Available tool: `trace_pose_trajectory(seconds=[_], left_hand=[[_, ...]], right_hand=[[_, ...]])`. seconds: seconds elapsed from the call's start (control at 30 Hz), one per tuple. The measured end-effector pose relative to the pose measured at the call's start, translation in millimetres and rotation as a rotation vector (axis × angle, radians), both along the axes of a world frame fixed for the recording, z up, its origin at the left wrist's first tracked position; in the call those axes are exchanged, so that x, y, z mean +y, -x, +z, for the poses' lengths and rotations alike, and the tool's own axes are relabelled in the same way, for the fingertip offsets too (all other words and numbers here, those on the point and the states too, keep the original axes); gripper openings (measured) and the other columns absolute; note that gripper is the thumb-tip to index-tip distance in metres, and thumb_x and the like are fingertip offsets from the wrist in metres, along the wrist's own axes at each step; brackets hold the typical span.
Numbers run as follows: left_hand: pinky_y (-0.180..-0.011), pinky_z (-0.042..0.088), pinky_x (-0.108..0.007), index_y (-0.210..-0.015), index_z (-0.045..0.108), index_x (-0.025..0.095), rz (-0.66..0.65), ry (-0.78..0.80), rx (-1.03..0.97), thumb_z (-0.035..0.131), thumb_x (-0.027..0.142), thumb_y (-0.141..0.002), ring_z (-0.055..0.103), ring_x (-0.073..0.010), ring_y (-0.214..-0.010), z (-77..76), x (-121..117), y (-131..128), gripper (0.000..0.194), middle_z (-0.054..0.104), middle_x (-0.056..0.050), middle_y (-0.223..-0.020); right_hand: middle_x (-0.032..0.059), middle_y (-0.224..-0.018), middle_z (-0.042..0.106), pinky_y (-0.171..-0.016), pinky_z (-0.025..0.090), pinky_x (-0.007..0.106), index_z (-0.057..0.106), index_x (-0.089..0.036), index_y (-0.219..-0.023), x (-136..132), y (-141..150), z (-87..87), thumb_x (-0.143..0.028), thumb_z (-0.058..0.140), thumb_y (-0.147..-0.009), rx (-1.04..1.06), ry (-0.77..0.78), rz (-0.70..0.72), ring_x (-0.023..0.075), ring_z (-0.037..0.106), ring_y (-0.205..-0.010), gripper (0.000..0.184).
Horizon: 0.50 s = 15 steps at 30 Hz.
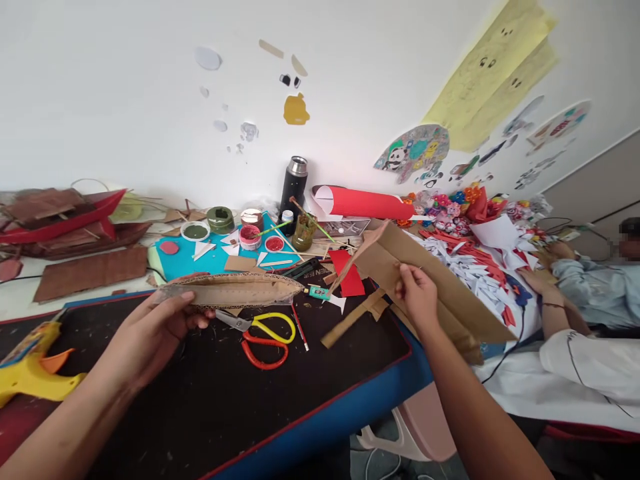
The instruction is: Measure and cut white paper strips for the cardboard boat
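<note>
My left hand [163, 327] grips one end of a small boat hull made of cardboard [245, 292], its open hollow side facing up, held above the black mat [200, 413]. With fingers pinched, my right hand [417, 297] holds the near edge of a large folded cardboard sheet [435, 267] that tilts over the mat's right side. Scissors with one yellow and one red handle [265, 340] lie beneath the hull. A pencil [300, 328] rests beside them. Close to the hull's tip is a green and white glue tube [319, 292]. A cardboard strip [350, 320] lies nearer my right hand.
A yellow glue gun [40, 367] is at far left, below reddish-brown boat models [65, 217]. Paint jars [250, 237], a black thermos [294, 183] and a red paper roll [370, 202] stand along the wall. Another person's arm [550, 307] is at right, beside folded white paper pieces [465, 267].
</note>
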<state>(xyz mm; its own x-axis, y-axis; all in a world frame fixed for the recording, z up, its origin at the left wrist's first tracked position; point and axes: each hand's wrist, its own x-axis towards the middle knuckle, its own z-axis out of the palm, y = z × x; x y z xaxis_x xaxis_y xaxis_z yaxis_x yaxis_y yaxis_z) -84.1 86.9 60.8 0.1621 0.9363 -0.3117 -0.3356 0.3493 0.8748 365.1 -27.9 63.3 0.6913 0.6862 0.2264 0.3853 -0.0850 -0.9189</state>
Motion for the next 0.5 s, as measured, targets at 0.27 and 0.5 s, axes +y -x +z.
trace_pose_trajectory(seconds=[0.27, 0.5], left_hand=[[-0.048, 0.061, -0.027, -0.081, 0.081, 0.015, -0.003, 0.013, 0.069, 0.107, 0.048, -0.04, 0.068, -0.0213, -0.061, 2.9, -2.1, -4.9, 0.059, 0.077, -0.009, -0.073], [-0.052, 0.061, -0.025, -0.083, 0.082, 0.025, -0.032, -0.033, 0.125, 0.094, 0.045, -0.064, 0.07, -0.0181, -0.063, -5.3, -4.3, -6.6, 0.03, 0.08, 0.0, -0.081]], right_hand=[[-0.0095, -0.052, 0.045, -0.038, 0.029, 0.022, 0.072, -0.018, -0.098, -23.1, 8.2, -15.9, -0.086, 0.071, -0.083, 0.108, -0.034, -0.089, 0.0096, 0.036, -0.039, 0.069], [-0.0033, -0.054, 0.058, -0.05, 0.043, 0.027, 0.081, -0.02, -0.099, -49.6, 62.2, -30.6, -0.064, 0.065, -0.101, -0.038, 0.184, 0.188, 0.0164, 0.054, -0.047, 0.047]])
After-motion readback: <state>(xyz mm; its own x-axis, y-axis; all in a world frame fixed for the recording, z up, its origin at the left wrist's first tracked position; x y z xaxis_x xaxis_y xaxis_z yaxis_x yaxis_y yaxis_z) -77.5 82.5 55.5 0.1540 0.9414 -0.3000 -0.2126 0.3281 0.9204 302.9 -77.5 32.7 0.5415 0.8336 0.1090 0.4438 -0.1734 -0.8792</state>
